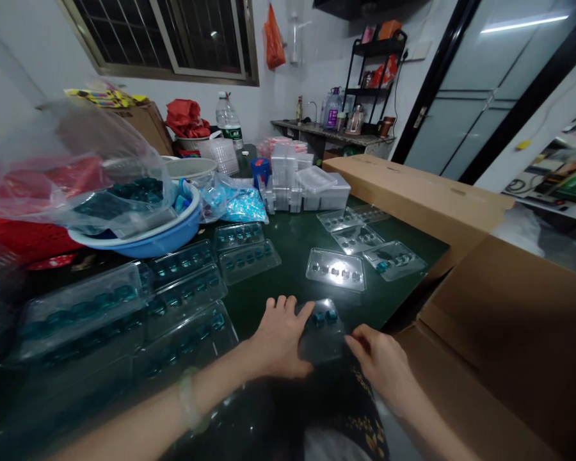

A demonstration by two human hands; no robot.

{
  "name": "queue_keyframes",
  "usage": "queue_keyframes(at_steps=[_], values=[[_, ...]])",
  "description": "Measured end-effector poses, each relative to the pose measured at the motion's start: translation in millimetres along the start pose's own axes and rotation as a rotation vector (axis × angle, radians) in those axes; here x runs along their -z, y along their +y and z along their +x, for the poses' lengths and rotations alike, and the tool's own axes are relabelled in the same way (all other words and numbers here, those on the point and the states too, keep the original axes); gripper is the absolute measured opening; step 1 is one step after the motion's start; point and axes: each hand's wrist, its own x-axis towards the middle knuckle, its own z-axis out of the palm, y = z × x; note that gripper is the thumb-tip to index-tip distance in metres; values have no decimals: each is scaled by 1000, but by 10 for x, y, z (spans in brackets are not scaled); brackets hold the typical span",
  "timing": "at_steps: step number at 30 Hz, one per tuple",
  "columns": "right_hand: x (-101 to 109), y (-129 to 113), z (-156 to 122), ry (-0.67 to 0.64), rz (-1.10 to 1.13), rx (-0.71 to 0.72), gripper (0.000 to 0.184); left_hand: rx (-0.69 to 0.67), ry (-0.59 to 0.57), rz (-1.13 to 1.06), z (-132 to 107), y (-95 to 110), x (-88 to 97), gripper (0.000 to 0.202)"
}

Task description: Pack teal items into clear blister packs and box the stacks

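left hand point(279, 338) with fingers point(292, 306) spread flat, right hand point(381, 366) open at opposite edge: clear blister tray point(322, 330) apparently braced between both on green tabletop point(278, 275), teal-filled trays point(182, 282) alongside.

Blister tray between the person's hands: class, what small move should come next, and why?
Probably slide the clear blister tray forward beside the similar trays on the green mat, since the left hand and right hand both touch its sides and those trays lie just ahead of it.
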Motion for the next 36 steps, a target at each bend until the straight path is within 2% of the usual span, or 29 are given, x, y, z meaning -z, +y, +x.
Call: queue_keyframes(at_steps=[5,8,11,14,17,20,23,26,30,33,36], values=[[-50,-11,-135,33,-49,-114,16,-63,41,-21,-39,123,-65,98],[-58,57,-132,-12,-88,-168,13,-116,38,-15,-49,177,-78,103],[-45,113,-95,-60,-125,-158,16,-167,31,5,-43,193,-28,104],[32,67,28,-55,-126,-92,18,-170,55,18,-48,136,83,103],[150,-185,324,6,-144,-13,15,-120,132,53,-43,-81,254,103],[187,-649,820,68,-154,87,14,-14,199,112,11,-499,463,100],[76,-1167,1398,96,-139,170,16,151,205,155,125,-1006,623,96],[-119,-1527,1864,86,-130,175,16,261,180,169,268,-1417,651,94],[-340,-1639,2151,20,-121,143,17,289,123,159,412,-1689,509,90],[-427,-1592,2207,-38,-100,122,20,301,86,144,448,-1763,408,92],[-467,-1554,2235,-114,-64,104,13,303,55,132,443,-1786,374,104]])
